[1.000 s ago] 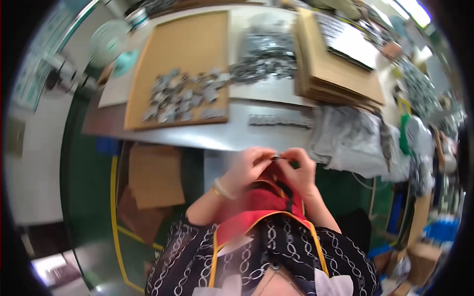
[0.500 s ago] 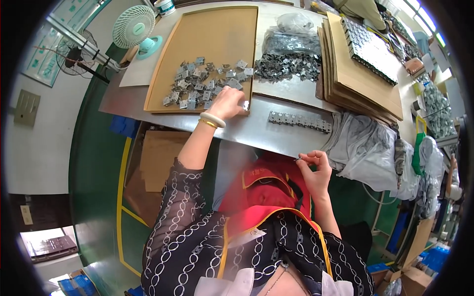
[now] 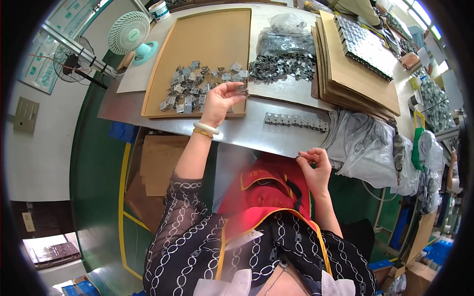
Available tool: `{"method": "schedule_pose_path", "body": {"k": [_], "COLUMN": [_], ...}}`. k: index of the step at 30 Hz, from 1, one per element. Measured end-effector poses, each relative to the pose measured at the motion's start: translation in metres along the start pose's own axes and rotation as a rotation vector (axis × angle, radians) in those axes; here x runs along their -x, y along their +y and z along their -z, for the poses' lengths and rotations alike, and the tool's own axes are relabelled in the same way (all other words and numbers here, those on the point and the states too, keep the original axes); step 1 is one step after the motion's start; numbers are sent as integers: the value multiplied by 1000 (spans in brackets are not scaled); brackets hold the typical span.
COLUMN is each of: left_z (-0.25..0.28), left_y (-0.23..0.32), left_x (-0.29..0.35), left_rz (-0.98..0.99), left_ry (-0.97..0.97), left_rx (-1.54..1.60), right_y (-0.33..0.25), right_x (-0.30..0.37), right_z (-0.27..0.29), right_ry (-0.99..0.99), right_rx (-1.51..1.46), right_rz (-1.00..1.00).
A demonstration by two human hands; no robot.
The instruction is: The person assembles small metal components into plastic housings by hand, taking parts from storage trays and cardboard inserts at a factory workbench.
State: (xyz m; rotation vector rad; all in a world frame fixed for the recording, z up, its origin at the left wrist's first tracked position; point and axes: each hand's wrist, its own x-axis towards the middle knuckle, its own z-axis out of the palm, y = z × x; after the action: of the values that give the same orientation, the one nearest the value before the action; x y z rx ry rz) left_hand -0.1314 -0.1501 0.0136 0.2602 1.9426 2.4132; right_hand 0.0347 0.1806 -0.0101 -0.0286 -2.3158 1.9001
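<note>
Fingers of your left hand [image 3: 219,104] pinch 1 metal bracket [image 3: 240,89] at upper centre, near the right edge of the cardboard tray [image 3: 212,39]; those of your right hand [image 3: 316,168], right of centre, pinch a dark piece [image 3: 299,156]. A loose fingertip grip could drop either.

The metal piece [image 3: 240,89] in the left hand [image 3: 217,106] is partly covered by its fingers. The small part [image 3: 298,156] at the right hand's [image 3: 317,166] fingertips is too tiny to identify. Below, between both hands' fingers, haze blurs the apron [image 3: 274,195]. Far beyond the right fingers, the top edge crops beige cloth [image 3: 353,9].
</note>
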Motion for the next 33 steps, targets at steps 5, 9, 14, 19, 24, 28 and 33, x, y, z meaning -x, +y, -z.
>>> {"method": "schedule_pose_path", "body": {"k": [5,9,14,19,24,28,33], "left_z": [-46,-73,-97,-106,-129,-135,-147], "left_y": [14,-1,-15,-9,-3,-18,-21], "left_x": [40,78,102,110,115,119,120], "left_rz": [214,419,608,495,333,-51,-235], "left_ry": [-106,-251,-238,-342,-97,-17,35], "left_rx": [184,469,745,584,87,-452,-576], "right_y": [-8,-9,-5,-9,-14,-31,-36], "right_x": [-2,0,2,-8,-22,-23,-19], "right_z": [-3,-6,-3,10,12,-6,-29], "right_ry": [-24,-101,-123,-39,6,114,202], "right_rx": [58,155,173,205,-15,2,105], "right_rz": [-20,-1,-24,-103,-183,-44,134]}}
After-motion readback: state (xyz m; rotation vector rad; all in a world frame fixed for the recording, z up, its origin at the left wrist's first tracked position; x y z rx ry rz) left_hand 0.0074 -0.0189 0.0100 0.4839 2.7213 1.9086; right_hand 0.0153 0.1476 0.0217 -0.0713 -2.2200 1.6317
